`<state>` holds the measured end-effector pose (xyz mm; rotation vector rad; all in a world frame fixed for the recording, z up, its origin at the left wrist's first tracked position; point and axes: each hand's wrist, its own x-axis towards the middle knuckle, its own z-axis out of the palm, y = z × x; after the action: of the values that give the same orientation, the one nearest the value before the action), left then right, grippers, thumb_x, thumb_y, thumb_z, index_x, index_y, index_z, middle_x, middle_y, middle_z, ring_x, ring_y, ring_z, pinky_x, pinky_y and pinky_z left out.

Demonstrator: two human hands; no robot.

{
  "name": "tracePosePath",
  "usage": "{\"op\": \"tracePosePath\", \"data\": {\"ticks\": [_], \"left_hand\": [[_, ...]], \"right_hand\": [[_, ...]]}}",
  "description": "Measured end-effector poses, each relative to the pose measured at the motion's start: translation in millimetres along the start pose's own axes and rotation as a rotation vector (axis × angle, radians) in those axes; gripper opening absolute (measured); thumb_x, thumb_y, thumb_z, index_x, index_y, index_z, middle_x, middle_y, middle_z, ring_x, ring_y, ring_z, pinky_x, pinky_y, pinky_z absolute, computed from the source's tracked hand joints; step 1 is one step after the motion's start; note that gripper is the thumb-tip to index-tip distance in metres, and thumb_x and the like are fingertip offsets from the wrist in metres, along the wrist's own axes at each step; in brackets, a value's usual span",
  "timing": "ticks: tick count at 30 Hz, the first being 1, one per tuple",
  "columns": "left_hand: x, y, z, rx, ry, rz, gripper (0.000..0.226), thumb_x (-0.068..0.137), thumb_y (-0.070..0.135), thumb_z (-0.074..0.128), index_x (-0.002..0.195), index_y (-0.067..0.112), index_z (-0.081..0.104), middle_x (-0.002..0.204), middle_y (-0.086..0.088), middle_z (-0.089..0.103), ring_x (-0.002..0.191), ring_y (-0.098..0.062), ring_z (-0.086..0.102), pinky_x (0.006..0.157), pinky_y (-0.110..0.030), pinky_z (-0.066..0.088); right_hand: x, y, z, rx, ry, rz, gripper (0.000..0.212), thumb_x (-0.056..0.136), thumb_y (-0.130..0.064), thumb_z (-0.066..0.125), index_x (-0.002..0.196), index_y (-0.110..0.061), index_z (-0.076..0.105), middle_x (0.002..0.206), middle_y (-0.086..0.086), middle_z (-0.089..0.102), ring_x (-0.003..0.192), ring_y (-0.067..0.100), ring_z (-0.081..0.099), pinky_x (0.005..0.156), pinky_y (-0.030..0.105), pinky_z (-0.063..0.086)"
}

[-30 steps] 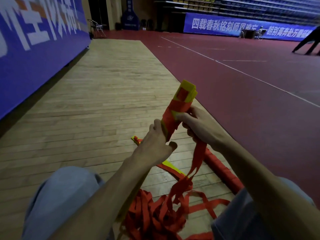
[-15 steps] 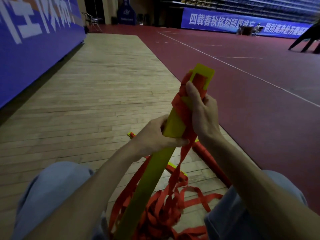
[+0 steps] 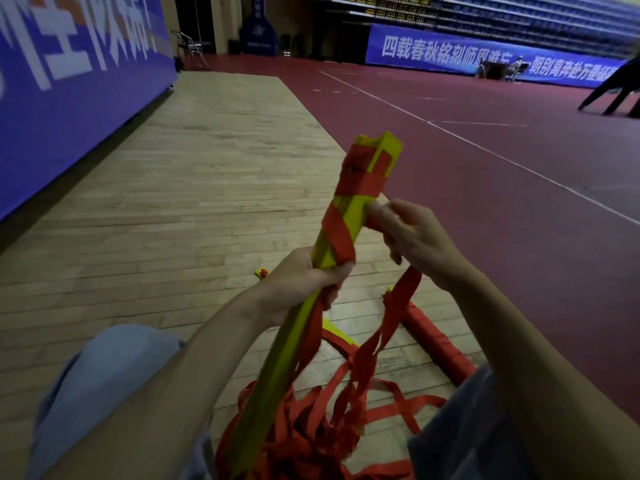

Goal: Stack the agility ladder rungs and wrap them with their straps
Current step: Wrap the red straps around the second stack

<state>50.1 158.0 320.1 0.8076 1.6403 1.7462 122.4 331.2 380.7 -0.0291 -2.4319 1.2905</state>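
One person sits on the pale wooden floor [image 3: 207, 209], two knees in light blue trousers [image 3: 104, 375] either side of the work. The left hand [image 3: 304, 282] is clenched round one stack of flat yellow plastic rungs [image 3: 351, 211], held tilted with its top end away from the body. How many rungs are in it I cannot count, as the edges blur together. A red fabric strap [image 3: 405, 289] goes round the stack in a wide band near the top and in one slanting turn below it. The right hand [image 3: 415, 237], just beside the stack, has curled fingers gripping the strap, which hangs down to one heap of loose red strap [image 3: 311, 438] between the knees. One red-wrapped bundle [image 3: 433, 337] lies on the floor by the right knee.
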Motion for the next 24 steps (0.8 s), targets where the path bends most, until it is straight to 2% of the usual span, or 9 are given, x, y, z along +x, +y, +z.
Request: {"op": "tracePosePath", "data": {"ticks": [5,8,11,13,16,18,20,22,24], "left_hand": [[7.5,-12.2,-12.2,0.269,0.302,-0.029,0.025,0.093,0.028,0.066,0.073,0.022,0.052,0.055,0.004,0.050,0.049,-0.015,0.047,0.051,-0.028,0.039],[9.1,-16.3,-7.9,0.636,0.388,-0.048,0.021,0.093,0.043,0.061,0.093,0.025,0.050,0.075,0.004,0.056,0.067,-0.016,0.056,0.058,-0.030,0.041],[9.0,-21.0,-0.3,0.891,0.308,-0.199,0.054,0.091,0.056,0.052,0.125,0.025,0.025,0.107,0.000,0.044,0.094,-0.020,0.055,0.072,-0.037,0.047],[7.3,-24.3,1.3,0.917,0.226,-0.227,0.051,0.090,0.055,0.040,0.127,0.029,0.015,0.112,0.000,0.029,0.103,-0.022,0.046,0.080,-0.040,0.040],[3.9,-26.5,-0.6,0.888,0.167,-0.209,0.043,0.100,0.046,0.034,0.131,0.019,0.022,0.112,-0.002,0.027,0.107,-0.024,0.045,0.083,-0.040,0.039],[2.0,-25.9,0.6,0.861,0.227,-0.166,0.043,0.102,0.046,0.038,0.129,0.016,0.024,0.108,-0.002,0.033,0.093,-0.021,0.052,0.072,-0.035,0.040],[0.5,-22.8,2.4,0.860,0.324,-0.079,0.042,0.100,0.048,0.043,0.124,0.018,0.027,0.098,0.001,0.043,0.075,-0.015,0.055,0.058,-0.030,0.040],[0.4,-18.7,2.5,0.833,0.419,0.020,0.040,0.097,0.051,0.048,0.118,0.023,0.030,0.087,0.005,0.048,0.070,-0.012,0.056,0.056,-0.030,0.044],[0.4,-16.0,3.9,0.844,0.484,0.115,0.043,0.093,0.055,0.052,0.115,0.024,0.033,0.083,0.009,0.048,0.070,-0.011,0.055,0.056,-0.029,0.044]], "right_hand": [[2.4,10.1,6.8,-0.330,-0.095,-0.023,0.012,0.101,-0.029,0.050,0.103,-0.020,0.057,0.079,-0.005,0.061,0.052,-0.001,0.050,0.055,0.021,0.037],[2.6,4.6,14.1,-0.283,-0.098,0.042,0.015,0.100,-0.026,0.053,0.109,-0.014,0.057,0.080,-0.004,0.061,0.052,0.004,0.050,0.053,0.024,0.038],[2.9,-0.4,15.9,-0.173,-0.059,0.107,0.015,0.100,-0.015,0.051,0.095,-0.009,0.064,0.064,-0.008,0.060,0.047,0.009,0.047,0.047,0.026,0.040],[1.5,-1.7,16.5,-0.090,-0.105,0.181,0.023,0.099,-0.005,0.046,0.083,-0.009,0.062,0.050,-0.013,0.057,0.041,0.003,0.043,0.044,0.021,0.038],[-2.9,-3.4,17.9,-0.034,-0.196,0.213,0.025,0.093,-0.001,0.045,0.075,-0.010,0.060,0.044,-0.015,0.053,0.041,-0.001,0.044,0.048,0.017,0.036],[-4.1,-5.8,20.3,-0.049,-0.228,0.172,0.020,0.092,-0.004,0.051,0.081,-0.017,0.060,0.050,-0.022,0.058,0.046,-0.007,0.052,0.049,0.009,0.038],[-4.5,-4.8,24.0,-0.018,-0.225,0.146,0.009,0.093,-0.014,0.060,0.099,-0.021,0.061,0.069,-0.025,0.066,0.060,-0.014,0.058,0.054,0.005,0.042],[-4.1,-4.1,27.0,-0.017,-0.171,0.140,0.033,0.089,-0.041,0.066,0.116,-0.023,0.059,0.095,-0.018,0.068,0.081,-0.009,0.063,0.064,0.007,0.044],[-3.3,-4.6,31.0,-0.022,-0.089,0.130,0.054,0.077,-0.066,0.058,0.113,-0.025,0.061,0.099,-0.013,0.068,0.084,-0.005,0.065,0.064,0.007,0.045]]}}
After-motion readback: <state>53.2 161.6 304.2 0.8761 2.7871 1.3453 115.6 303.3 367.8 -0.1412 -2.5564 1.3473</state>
